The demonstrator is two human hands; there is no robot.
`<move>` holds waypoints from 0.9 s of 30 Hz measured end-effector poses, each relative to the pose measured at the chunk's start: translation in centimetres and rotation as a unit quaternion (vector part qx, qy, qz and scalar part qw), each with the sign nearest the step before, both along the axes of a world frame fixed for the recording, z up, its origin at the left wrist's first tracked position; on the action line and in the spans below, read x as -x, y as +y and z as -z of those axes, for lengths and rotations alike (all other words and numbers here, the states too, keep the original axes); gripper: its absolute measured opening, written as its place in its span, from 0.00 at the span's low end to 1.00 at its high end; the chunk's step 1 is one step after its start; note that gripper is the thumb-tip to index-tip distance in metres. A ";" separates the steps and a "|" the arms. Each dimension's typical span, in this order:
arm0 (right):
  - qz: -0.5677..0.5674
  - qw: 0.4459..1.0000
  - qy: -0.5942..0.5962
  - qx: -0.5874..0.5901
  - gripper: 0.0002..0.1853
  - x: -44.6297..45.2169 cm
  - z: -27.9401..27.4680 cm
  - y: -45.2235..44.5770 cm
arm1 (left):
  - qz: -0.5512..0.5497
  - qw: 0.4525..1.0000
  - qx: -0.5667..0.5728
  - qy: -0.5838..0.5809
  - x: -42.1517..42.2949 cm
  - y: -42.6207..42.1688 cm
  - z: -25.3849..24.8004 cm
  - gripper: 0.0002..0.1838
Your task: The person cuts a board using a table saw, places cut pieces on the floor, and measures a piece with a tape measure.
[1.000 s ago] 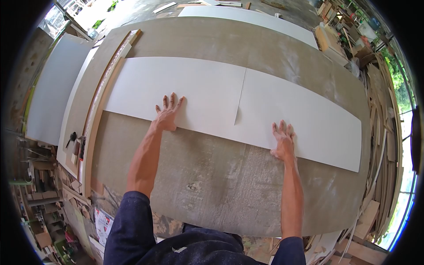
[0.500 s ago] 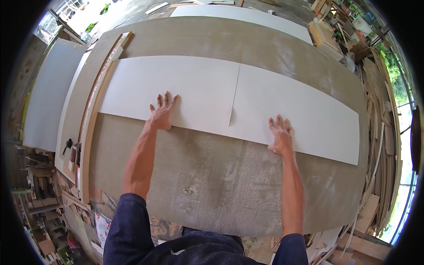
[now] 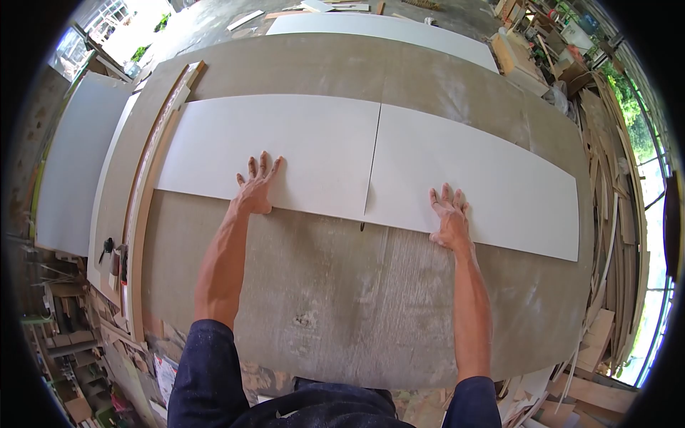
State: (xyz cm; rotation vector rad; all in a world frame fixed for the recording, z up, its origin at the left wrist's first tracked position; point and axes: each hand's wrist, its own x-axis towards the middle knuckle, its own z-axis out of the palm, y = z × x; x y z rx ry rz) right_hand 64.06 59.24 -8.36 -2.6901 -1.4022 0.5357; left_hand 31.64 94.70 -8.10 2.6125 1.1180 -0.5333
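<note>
Evidently, the white left panel (image 3: 314, 139) and the white right panel (image 3: 492, 178) lay flat and side by side across the middle of the surface (image 3: 314, 307), with a thin dark line running between them from the back edge to the front. The left hand (image 3: 255, 187) was spread wide, its fingers fanned over the left panel and its thumb at the front edge. The right hand (image 3: 452, 219) rested on the right panel in the same manner, fingers a little closer together, thumb at the front edge; neither gripped anything. Just in front of the dark line's near end was a small dark mark (image 3: 362, 227) in the surface. A long wooden strip (image 3: 158, 160) ran along the left panel's outer end, though whether they touched could not be told. Farther out, another white board (image 3: 378, 30) lay beyond the far edge, and long planks (image 3: 619, 178) were stacked at the right.
</note>
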 end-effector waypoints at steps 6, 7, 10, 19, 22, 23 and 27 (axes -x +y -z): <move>0.010 1.000 -0.004 -0.001 0.64 -0.7 0.0 0.6 | 0.001 1.000 -0.002 -0.013 -0.7 0.7 0.1 0.73; 0.012 1.000 -0.005 -0.003 0.64 -0.9 0.0 0.6 | 0.001 1.000 -0.002 -0.013 -0.8 0.8 0.2 0.73; 0.020 1.000 -0.018 0.004 0.65 -2.0 -0.3 0.4 | 0.006 1.000 0.001 -0.023 -1.0 1.4 0.4 0.73; 0.021 0.999 -0.030 -0.011 0.68 -7.8 1.0 -2.4 | 0.006 1.000 -0.019 -0.013 -2.5 3.1 0.6 0.73; 0.040 0.999 -0.019 -0.012 0.69 -8.1 1.1 -2.8 | 0.011 0.999 -0.021 -0.025 -2.2 3.2 0.7 0.74; 0.049 0.999 -0.021 -0.006 0.69 -8.1 1.2 -2.7 | 0.008 0.999 -0.013 -0.034 -2.2 3.3 0.5 0.73; 0.058 0.998 -0.035 -0.002 0.69 -8.3 1.4 -2.8 | -0.015 0.999 -0.009 -0.040 -1.1 4.0 0.6 0.71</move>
